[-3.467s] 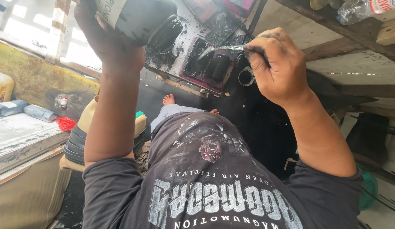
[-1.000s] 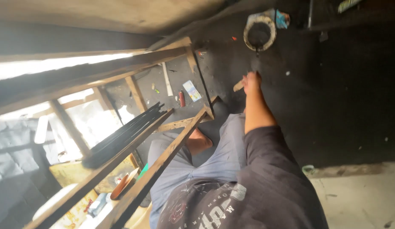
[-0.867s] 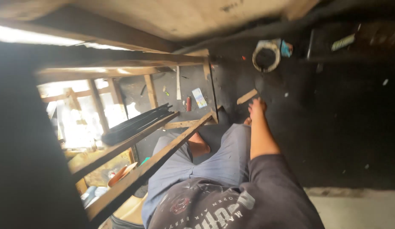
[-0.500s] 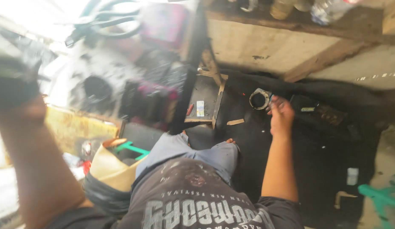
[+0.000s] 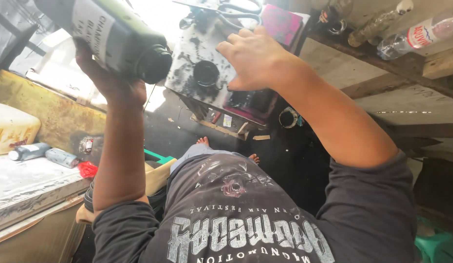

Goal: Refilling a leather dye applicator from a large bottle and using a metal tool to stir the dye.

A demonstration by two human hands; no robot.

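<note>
Since half a second ago, the right hand [image 5: 258, 58] is now resting fingers-down on the stained surface [image 5: 194, 53], grasping nothing, near its right edge. The left hand [image 5: 109, 80] is clenching a tilted dark bottle [image 5: 114, 36] beyond the surface's left edge. A shelf [image 5: 382, 53] is carrying bottles.

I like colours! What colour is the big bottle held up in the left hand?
Dark green bottle with a white label, seen in the head view.

One camera only, on my head, looking steeply down over my chest and raised arms to the floor [image 5: 187, 131], close to my hands and the stained counter [image 5: 197, 53]
</note>
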